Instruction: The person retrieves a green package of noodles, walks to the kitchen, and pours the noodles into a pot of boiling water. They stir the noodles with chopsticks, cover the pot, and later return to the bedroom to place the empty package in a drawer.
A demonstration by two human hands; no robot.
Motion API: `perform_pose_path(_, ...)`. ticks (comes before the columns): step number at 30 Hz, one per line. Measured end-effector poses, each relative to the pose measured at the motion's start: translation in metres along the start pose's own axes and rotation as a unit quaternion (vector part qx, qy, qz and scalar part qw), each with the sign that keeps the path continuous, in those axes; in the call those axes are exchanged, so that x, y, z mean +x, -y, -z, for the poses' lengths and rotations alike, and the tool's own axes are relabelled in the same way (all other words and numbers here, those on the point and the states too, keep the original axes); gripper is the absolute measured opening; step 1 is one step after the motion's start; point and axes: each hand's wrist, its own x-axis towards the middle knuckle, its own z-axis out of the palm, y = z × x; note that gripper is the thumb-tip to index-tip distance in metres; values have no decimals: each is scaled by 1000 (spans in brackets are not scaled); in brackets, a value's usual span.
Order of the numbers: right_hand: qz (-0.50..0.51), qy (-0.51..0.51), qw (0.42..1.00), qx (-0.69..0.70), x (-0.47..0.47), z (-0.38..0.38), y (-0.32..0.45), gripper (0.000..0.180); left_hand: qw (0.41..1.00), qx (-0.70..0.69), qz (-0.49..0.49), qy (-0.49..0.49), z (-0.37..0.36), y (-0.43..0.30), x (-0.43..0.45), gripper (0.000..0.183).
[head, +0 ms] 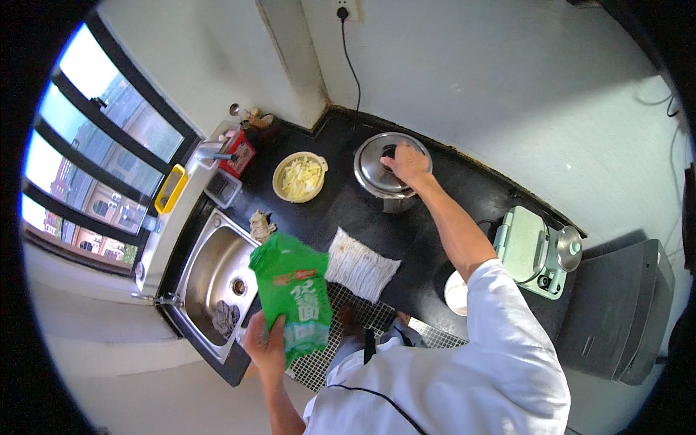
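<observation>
My left hand [265, 340] grips the lower edge of a green plastic food bag [293, 296] that bears white writing, held up near the sink. My right hand [409, 163] is on the black knob of a shiny metal lid [371, 163]. That lid sits on a stainless steel pot [399, 204] at the back of the black counter. Between the bag and the pot, a crumpled white cloth [361, 263] lies at the counter's front edge. A pale yellow colander [278, 182] with chopped, pale leafy vegetable [302, 176] stands left of the pot.
The steel sink [209, 261] holds a grey rag [224, 318]; a tan rag [262, 225] lies by its rim. Clear plastic box [223, 187] and red container [239, 155] stand near the window. On the right are a white bowl [455, 293] and a light green appliance [522, 239].
</observation>
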Motion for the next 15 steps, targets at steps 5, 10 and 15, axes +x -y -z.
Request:
perform_pose_path(5,80,16,978,192,-79,44,17,46,998,-19,-42,35,-9,-11,19,21)
perform_pose_path(10,119,202,828,509,-240,67,39,39,983,-142,-59,104,-34,3,53,20)
perform_pose_path(15,9,85,874,479,-324,64,64,31,951,-184,-85,232,-73,5,57,22)
